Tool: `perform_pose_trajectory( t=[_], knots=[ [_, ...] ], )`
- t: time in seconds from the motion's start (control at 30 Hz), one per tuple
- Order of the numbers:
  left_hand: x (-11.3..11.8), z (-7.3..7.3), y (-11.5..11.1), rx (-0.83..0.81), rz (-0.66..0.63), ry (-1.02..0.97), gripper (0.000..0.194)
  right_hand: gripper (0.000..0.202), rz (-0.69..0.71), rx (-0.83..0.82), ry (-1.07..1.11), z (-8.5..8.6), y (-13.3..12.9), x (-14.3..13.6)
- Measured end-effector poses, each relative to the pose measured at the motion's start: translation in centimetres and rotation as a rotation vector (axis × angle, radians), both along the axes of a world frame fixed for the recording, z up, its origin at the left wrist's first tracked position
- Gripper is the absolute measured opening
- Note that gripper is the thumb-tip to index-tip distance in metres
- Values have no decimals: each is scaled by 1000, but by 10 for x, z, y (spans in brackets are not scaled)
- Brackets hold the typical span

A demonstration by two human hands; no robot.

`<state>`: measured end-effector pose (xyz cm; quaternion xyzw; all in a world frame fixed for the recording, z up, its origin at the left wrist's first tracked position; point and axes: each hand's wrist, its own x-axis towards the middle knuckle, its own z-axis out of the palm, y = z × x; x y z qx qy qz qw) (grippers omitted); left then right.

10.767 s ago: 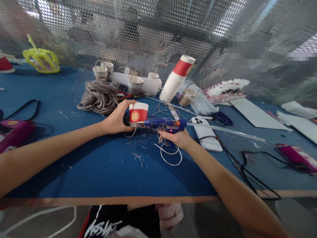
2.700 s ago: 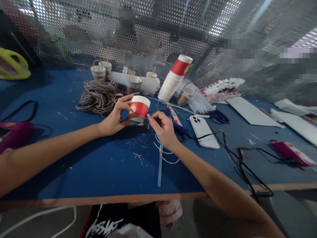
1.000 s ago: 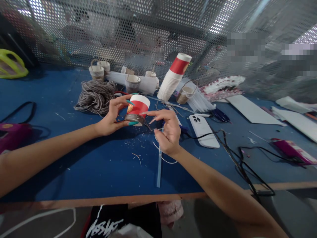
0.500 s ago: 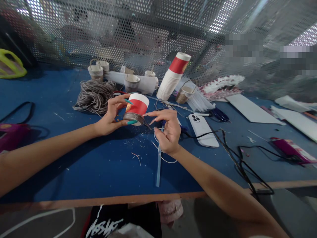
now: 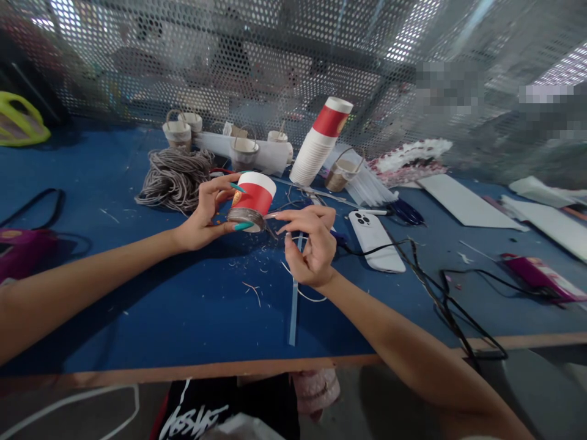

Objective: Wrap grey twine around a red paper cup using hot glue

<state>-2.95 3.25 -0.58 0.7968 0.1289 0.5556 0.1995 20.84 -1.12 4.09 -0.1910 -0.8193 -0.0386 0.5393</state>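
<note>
A red and white paper cup (image 5: pixel 257 194) is tilted in my left hand (image 5: pixel 205 214), whose fingers and thumb close around its side. Grey cord (image 5: pixel 245 216) is wound in a band about the lower part of the cup. My right hand (image 5: pixel 312 244) is beside it, index finger stretched to the edge of the cord band and thumb apart from the other fingers. A short loose cord end (image 5: pixel 272 233) hangs from the band close to these fingertips. Below the hands lie small clippings and a clear glue stick (image 5: pixel 294 311).
A bundle of grey cord (image 5: pixel 172 180) lies behind my left hand. Farther back stand a leaning stack of paper cups (image 5: pixel 316 150) and several small cord-wrapped baskets (image 5: pixel 343 174). To the right are a white phone (image 5: pixel 378 241), black cables (image 5: pixel 426 281) and white boards (image 5: pixel 472 201).
My right index finger has stretched slightly toward the cord band, and the right fingers have shifted around the loose cord end. The left hand and cup stay nearly still.
</note>
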Motion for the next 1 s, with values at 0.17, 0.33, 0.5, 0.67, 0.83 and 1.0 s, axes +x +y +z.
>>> perform_pose_trajectory(
  t=[0.17,0.33,0.5,0.67,0.83,1.0],
  knots=[
    [1,0,0,-21,-28,-23,65,35,-20,9,8,0,0,2],
    [1,0,-1,-60,-29,-24,63,30,-9,-75,-53,0,-3,5],
    [0,-2,0,-42,-18,-12,65,24,-51,-70,-31,1,-3,4],
    [0,-1,1,-36,-30,-18,65,27,-48,39,-1,2,-1,1],
    [0,-1,0,-60,-41,-25,65,28,-35,96,95,4,0,-1],
    [1,-3,1,-63,-48,-56,66,26,-37,106,-19,4,-2,1]
  ],
)
